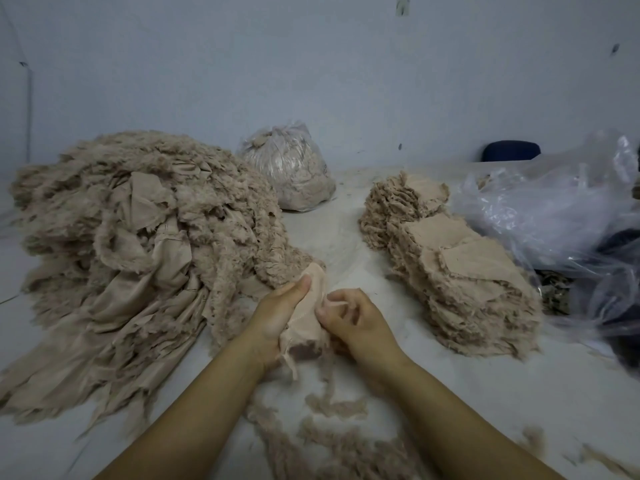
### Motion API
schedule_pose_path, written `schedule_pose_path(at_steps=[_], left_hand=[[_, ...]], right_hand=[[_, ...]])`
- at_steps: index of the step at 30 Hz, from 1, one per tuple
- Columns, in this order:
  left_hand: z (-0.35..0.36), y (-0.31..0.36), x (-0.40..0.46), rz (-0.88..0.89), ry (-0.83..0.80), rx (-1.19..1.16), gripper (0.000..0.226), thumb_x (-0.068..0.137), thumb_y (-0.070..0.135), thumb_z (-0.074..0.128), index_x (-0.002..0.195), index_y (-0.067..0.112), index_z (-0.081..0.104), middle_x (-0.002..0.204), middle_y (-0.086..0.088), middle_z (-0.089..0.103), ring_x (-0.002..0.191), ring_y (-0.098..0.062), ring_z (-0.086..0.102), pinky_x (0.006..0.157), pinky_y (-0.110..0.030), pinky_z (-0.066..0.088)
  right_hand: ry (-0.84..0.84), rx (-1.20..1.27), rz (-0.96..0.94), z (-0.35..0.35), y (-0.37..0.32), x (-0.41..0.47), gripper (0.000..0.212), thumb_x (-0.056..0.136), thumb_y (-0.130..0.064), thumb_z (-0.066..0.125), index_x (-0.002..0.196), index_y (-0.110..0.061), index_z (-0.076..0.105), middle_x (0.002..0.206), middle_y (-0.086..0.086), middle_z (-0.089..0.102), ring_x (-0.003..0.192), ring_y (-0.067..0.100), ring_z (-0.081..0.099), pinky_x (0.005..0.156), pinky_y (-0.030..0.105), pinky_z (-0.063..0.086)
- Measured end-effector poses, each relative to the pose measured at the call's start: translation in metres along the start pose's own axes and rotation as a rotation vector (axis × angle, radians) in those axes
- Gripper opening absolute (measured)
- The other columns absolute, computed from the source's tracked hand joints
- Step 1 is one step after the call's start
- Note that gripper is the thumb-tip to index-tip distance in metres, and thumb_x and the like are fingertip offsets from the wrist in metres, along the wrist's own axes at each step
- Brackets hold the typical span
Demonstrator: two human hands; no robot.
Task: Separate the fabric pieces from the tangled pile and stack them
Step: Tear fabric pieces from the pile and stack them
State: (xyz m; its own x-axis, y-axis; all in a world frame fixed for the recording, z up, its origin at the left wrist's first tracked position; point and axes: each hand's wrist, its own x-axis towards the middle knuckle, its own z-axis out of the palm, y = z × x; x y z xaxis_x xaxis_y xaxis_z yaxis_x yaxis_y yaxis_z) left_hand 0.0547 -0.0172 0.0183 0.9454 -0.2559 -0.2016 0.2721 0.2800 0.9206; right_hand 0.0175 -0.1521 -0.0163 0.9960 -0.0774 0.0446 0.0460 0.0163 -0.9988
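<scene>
A big tangled pile of beige frayed fabric (138, 230) covers the left of the white table. To the right lies a stack of sorted beige pieces (460, 271). Between them, near the centre, my left hand (277, 313) grips a small beige fabric piece (308, 320), thumb on top. My right hand (353, 320) pinches that same piece at its right edge, fingers curled. The lower part of the piece hangs below both hands.
Loose beige fluff and threads (329, 427) litter the table (485, 393) in front of me. A tied clear bag of scraps (294, 171) stands at the back. Crumpled clear plastic (561, 216) lies at the right, over something dark. A wall rises behind the table.
</scene>
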Motion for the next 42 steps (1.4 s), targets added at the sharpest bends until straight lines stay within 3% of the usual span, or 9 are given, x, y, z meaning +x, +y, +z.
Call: schedule_pose_path(at_steps=[3, 7, 12, 14, 23, 28, 34, 37, 42], left_hand=[[-0.008, 0.01, 0.0, -0.014, 0.015, -0.101, 0.03, 0.093, 0.026, 0.054, 0.103, -0.001, 0.062, 0.077, -0.018, 0.068, 0.068, -0.025, 0.067, 0.062, -0.028, 0.057], [-0.019, 0.019, -0.001, -0.031, 0.03, -0.117, 0.026, 0.095, 0.026, 0.05, 0.085, 0.004, 0.059, 0.04, -0.003, 0.053, 0.026, -0.011, 0.048, 0.028, -0.01, 0.033], [-0.014, 0.022, -0.007, -0.074, 0.01, -0.153, 0.031, 0.098, 0.025, 0.045, 0.076, 0.004, 0.053, 0.036, -0.004, 0.052, 0.024, -0.01, 0.047, 0.025, -0.01, 0.031], [-0.017, 0.023, -0.006, -0.103, 0.012, -0.16, 0.034, 0.098, 0.029, 0.044, 0.073, 0.006, 0.051, 0.034, -0.002, 0.049, 0.021, -0.01, 0.043, 0.023, -0.009, 0.027], [-0.021, 0.024, -0.003, -0.048, 0.184, -0.35, 0.038, 0.1, 0.037, 0.039, 0.076, 0.012, 0.054, 0.032, -0.002, 0.05, 0.023, -0.007, 0.045, 0.024, -0.013, 0.033], [-0.016, 0.018, -0.009, -0.027, -0.001, -0.271, 0.018, 0.099, 0.025, 0.043, 0.096, 0.015, 0.058, 0.041, -0.002, 0.057, 0.032, -0.009, 0.053, 0.03, -0.013, 0.038], [-0.013, 0.014, -0.006, 0.017, -0.204, -0.003, 0.034, 0.084, 0.031, 0.059, 0.108, 0.008, 0.066, 0.091, -0.009, 0.073, 0.078, -0.018, 0.07, 0.063, -0.024, 0.056], [-0.004, 0.006, -0.007, 0.033, -0.238, 0.093, 0.035, 0.077, 0.033, 0.06, 0.099, 0.007, 0.067, 0.085, -0.009, 0.072, 0.073, -0.017, 0.068, 0.064, -0.024, 0.056], [-0.001, 0.0, -0.005, -0.117, -0.246, -0.004, 0.042, 0.091, 0.042, 0.049, 0.099, 0.007, 0.071, 0.092, -0.015, 0.072, 0.074, -0.023, 0.07, 0.058, -0.03, 0.058]], right_hand=[[0.094, 0.097, -0.012, -0.004, -0.003, 0.001, 0.02, 0.092, -0.01, 0.061, 0.075, -0.011, 0.05, 0.048, 0.003, 0.046, 0.038, 0.011, 0.037, 0.038, 0.021, 0.031], [0.164, 0.07, -0.024, -0.016, -0.01, 0.002, 0.019, 0.095, -0.009, 0.056, 0.077, -0.009, 0.05, 0.04, -0.004, 0.038, 0.034, 0.009, 0.031, 0.037, 0.018, 0.027], [-0.704, -0.295, 0.143, -0.03, -0.023, -0.013, 0.028, 0.087, -0.005, 0.067, 0.065, -0.022, 0.067, 0.05, -0.001, 0.057, 0.037, 0.006, 0.042, 0.039, 0.018, 0.032], [-0.791, -0.496, 0.142, -0.031, -0.025, -0.016, 0.024, 0.086, -0.012, 0.071, 0.064, -0.02, 0.063, 0.048, -0.005, 0.055, 0.039, 0.004, 0.045, 0.042, 0.016, 0.035], [-0.601, -0.717, -0.044, -0.024, -0.02, -0.013, 0.01, 0.086, -0.009, 0.068, 0.089, 0.001, 0.069, 0.044, -0.015, 0.055, 0.039, 0.0, 0.051, 0.046, 0.01, 0.039], [-0.516, -0.675, -0.148, -0.027, -0.019, -0.007, 0.023, 0.064, -0.04, 0.085, 0.084, -0.03, 0.077, 0.081, -0.018, 0.064, 0.071, -0.006, 0.055, 0.068, 0.011, 0.041], [-0.005, -0.193, -0.181, -0.026, -0.022, 0.0, 0.072, 0.06, -0.086, 0.058, 0.059, -0.014, 0.054, 0.061, 0.007, 0.055, 0.051, 0.011, 0.048, 0.054, 0.02, 0.04], [-0.031, 0.073, -0.033, -0.008, -0.016, 0.0, 0.075, 0.072, -0.07, 0.065, 0.088, 0.004, 0.055, 0.078, 0.021, 0.053, 0.073, 0.024, 0.053, 0.068, 0.037, 0.044], [0.256, 0.091, -0.179, 0.004, -0.015, 0.005, 0.024, 0.091, -0.023, 0.064, 0.072, -0.012, 0.055, 0.066, 0.006, 0.057, 0.064, 0.02, 0.052, 0.059, 0.033, 0.044]])
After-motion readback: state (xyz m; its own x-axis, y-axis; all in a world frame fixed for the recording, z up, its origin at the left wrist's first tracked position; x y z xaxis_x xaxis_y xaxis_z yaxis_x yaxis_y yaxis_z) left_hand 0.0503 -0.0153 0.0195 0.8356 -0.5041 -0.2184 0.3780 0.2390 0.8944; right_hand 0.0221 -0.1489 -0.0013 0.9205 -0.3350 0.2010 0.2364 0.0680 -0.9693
